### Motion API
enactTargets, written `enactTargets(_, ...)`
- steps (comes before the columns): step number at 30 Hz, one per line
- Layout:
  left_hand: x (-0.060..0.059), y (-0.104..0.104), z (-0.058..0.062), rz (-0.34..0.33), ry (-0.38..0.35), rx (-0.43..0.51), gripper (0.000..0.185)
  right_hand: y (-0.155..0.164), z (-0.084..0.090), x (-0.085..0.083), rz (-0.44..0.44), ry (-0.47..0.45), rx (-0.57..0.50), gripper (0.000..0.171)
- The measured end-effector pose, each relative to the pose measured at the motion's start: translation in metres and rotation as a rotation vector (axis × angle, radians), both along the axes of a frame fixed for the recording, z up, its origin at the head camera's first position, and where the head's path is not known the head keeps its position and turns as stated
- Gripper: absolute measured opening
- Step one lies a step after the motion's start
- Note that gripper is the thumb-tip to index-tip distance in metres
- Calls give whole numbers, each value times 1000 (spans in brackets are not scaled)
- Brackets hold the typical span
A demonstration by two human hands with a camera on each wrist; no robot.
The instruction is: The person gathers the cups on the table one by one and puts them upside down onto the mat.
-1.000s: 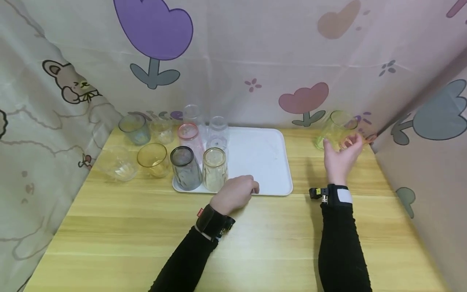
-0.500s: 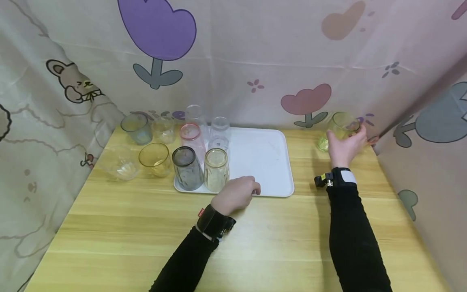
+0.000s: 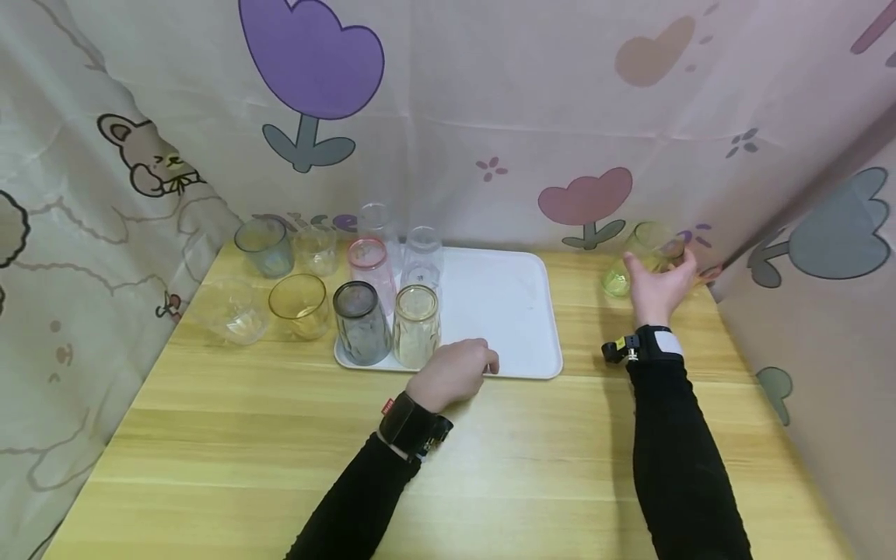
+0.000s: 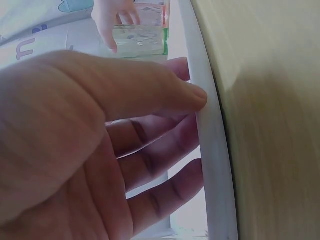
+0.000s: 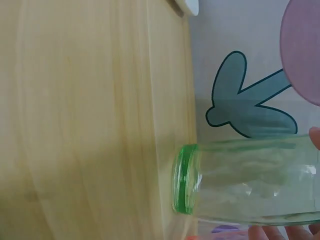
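Observation:
My right hand point(image 3: 658, 281) grips a green-tinted glass point(image 3: 630, 263) at the back right of the wooden table, thumb on its left side and fingers round the right. The glass point(image 5: 250, 180) leans, its green base rim at the table's back edge; fingertips point(image 5: 270, 232) show under it. My left hand point(image 3: 455, 372) rests on the front rim of a white tray point(image 3: 504, 303). The thumb touches the rim point(image 4: 210, 150) while the fingers lie loosely over the tray's inside. The green glass point(image 4: 145, 40) shows far off in the left wrist view.
On the tray's left part stand a grey glass point(image 3: 360, 323), a pale ribbed glass point(image 3: 415, 325), a pink one point(image 3: 369, 268) and clear ones point(image 3: 422, 257). Left of the tray are an amber glass point(image 3: 299, 305), a clear bowl-like glass point(image 3: 234, 311) and a blue-grey glass point(image 3: 264, 246). Curtains wall three sides.
My right hand reached forward and took hold of the green glass, which now leans a little. The left hand has stayed on the tray's rim.

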State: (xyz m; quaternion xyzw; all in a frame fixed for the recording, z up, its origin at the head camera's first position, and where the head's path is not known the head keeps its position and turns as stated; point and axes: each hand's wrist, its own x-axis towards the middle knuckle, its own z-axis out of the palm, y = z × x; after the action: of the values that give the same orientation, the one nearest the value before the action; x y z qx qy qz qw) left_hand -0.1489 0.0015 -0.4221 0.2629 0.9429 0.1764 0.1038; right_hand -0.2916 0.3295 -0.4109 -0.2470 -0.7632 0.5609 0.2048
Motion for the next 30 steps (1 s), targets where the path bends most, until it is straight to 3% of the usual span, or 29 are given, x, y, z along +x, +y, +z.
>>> enactTargets(8, 1, 1, -2, 15, 21, 10, 35, -10, 1, 19, 6, 64, -111, 102)
enactTargets(13, -3, 2, -1, 45, 125, 83, 49, -24, 5, 34, 26, 152, -205, 98)
enactTargets(21, -6, 3, 2, 95, 320, 295, 85, -58, 10, 52, 172, 356, -442, 83)
enactTargets(26, -7, 4, 1, 110, 396, 407, 100, -79, 12, 62, 260, 382, -475, 68)
enactTargets(30, -7, 5, 2, 142, 431, 458, 108, -96, 11, 66, 360, 389, -472, 45)
